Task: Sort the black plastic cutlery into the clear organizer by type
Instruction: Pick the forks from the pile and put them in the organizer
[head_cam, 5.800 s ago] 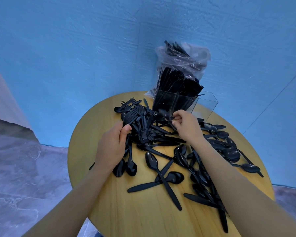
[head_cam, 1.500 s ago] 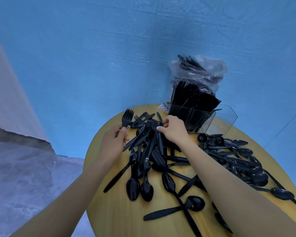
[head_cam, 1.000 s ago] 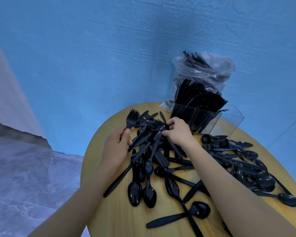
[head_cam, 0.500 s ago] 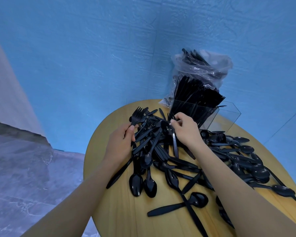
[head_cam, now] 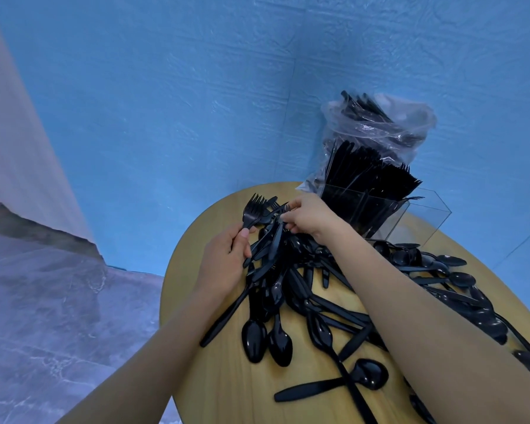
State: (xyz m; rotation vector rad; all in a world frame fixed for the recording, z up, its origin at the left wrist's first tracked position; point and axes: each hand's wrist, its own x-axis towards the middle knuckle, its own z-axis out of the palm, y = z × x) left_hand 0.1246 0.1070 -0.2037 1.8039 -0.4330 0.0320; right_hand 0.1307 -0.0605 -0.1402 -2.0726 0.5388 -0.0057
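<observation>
Forks (head_cam: 254, 211) are bunching in the left hand (head_cam: 224, 264), whose fingers are curling around several black handles, tines sticking up just above the thumb. Just right of those fingers, the right hand (head_cam: 309, 220) is pinching at one more fork in the cutlery pile (head_cam: 291, 270), fingertips closing on it; exactly which piece it is gripping is hard to tell among the overlapping black plastic.

To do this step well, I judge the right fingers should be drawing the fork out along its handle rather than lifting straight up, since knives and spoons are lying across it and could be dragged along. Lining the tines up with the bunch would be making the later drop into the clear organizer (head_cam: 410, 215) cleaner.

Beyond the right fingers, the organizer is standing near the far side of the round wooden table (head_cam: 214, 377), with forks and knives already packing its nearer compartments and the rightmost one looking vacant. A plastic bag (head_cam: 380, 123) of more cutlery is sitting behind it. Left of the left fingers the table edge is running close, so loose pieces could be slipping off there. Spoons (head_cam: 426, 261) are spreading to the right of the right forearm.
</observation>
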